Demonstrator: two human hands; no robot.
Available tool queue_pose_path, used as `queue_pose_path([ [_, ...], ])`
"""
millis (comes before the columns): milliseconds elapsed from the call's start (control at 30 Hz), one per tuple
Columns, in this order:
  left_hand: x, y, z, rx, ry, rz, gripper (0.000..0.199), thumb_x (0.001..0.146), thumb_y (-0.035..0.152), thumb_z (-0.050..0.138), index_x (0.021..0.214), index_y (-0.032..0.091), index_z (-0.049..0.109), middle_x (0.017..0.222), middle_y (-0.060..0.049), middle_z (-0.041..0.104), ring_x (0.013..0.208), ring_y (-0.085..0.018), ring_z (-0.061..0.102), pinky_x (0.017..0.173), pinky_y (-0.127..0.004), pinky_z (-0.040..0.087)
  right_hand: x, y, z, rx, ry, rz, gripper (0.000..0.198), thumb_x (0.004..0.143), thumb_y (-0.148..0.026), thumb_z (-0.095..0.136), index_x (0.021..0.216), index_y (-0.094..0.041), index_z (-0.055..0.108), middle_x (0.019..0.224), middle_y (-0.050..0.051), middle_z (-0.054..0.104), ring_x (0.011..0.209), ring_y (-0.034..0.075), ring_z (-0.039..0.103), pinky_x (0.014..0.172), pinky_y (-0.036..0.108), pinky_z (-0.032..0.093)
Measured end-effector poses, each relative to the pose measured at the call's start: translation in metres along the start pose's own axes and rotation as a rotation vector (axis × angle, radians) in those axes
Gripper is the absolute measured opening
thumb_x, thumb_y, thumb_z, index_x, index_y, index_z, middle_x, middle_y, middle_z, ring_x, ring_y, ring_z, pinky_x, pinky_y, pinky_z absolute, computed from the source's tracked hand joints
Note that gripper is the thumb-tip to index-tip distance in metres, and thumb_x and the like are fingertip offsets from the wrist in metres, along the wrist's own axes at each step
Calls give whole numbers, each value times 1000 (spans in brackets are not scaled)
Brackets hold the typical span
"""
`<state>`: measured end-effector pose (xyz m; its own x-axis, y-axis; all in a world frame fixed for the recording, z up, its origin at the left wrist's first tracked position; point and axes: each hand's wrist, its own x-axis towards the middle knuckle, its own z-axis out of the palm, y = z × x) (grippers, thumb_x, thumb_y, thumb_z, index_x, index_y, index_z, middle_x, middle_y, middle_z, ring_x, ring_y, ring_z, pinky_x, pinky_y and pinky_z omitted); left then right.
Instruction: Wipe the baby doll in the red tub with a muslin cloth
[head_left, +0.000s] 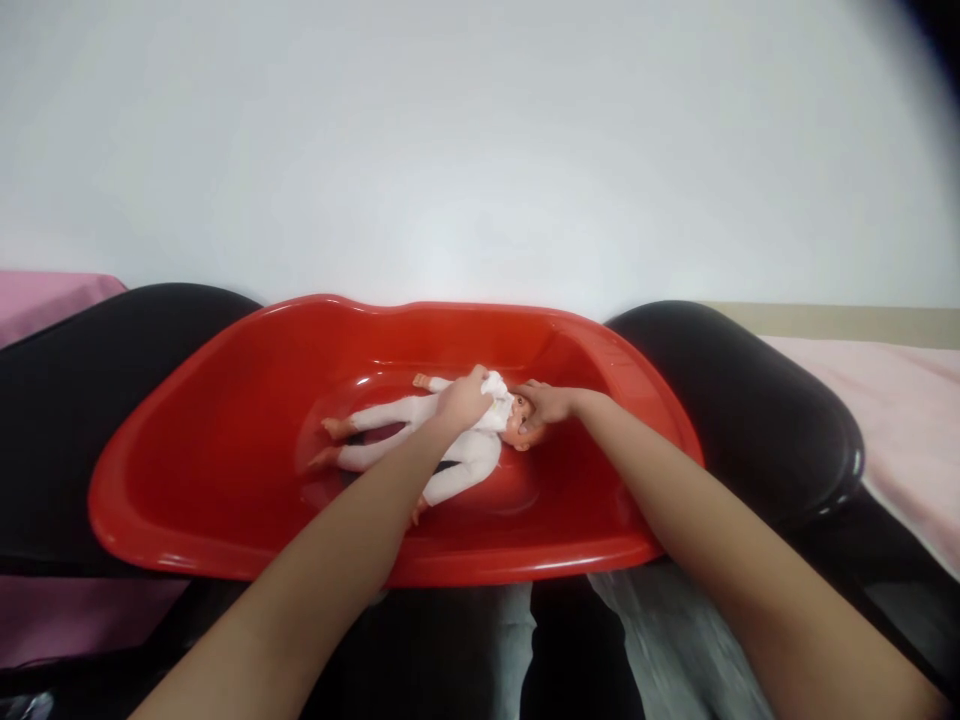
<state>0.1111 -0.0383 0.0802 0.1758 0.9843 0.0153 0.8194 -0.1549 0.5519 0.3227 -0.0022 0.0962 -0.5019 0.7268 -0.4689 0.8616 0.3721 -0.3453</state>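
Note:
A baby doll [390, 412] with white limbs and body lies on its back in a red baby bathtub [202, 450], head to the right and feet to the left. My left hand [463, 398] is over the doll's chest, its fingers closed on a bunched white cloth [496, 386] near the neck. Whether this cloth is separate or part of the doll's clothing I cannot tell. At the doll's head [526, 432], my right hand [547, 402] grips the side and top, thumb near the face. Part of the head is hidden under that hand.
Black rounded surfaces [757, 420] flank the tub on both sides. Pink cloth [52, 300] shows at the left, and a paler pink cloth [900, 420] at the right. A white wall [480, 150] rises behind. Dark-clothed legs [577, 650] are below the tub's front rim.

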Motion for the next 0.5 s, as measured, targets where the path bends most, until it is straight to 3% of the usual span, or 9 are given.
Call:
queue_pose_path([
  [100,-2,-9,12,103,-13,107,26,86,28,51,110,21,51,96,-8,67,84,-23,62,68,-30,40,0,-1,0,-9,-3,3,103,56,-66,72,144,-32,31,135,11,40,128,38,39,104,53,36],
  [200,-6,-17,22,132,25,110,21,87,24,50,108,18,51,99,-9,65,85,-22,61,70,-29,39,-3,-9,-2,-36,-3,22,104,58,-63,72,146,-29,29,138,12,38,130,37,36,107,51,33],
  [400,-3,-34,17,174,21,-92,25,90,29,48,113,20,49,90,-8,66,80,-23,63,70,-31,41,-12,-20,-5,-35,14,48,98,62,-57,72,145,-25,31,136,12,41,127,36,39,106,47,34],
  [500,-3,-46,11,220,48,-201,27,91,29,45,115,19,48,95,-12,67,85,-26,64,72,-34,43,-12,-20,-6,-25,16,43,95,62,-55,73,144,-26,34,134,12,43,126,35,41,105,46,36],
])
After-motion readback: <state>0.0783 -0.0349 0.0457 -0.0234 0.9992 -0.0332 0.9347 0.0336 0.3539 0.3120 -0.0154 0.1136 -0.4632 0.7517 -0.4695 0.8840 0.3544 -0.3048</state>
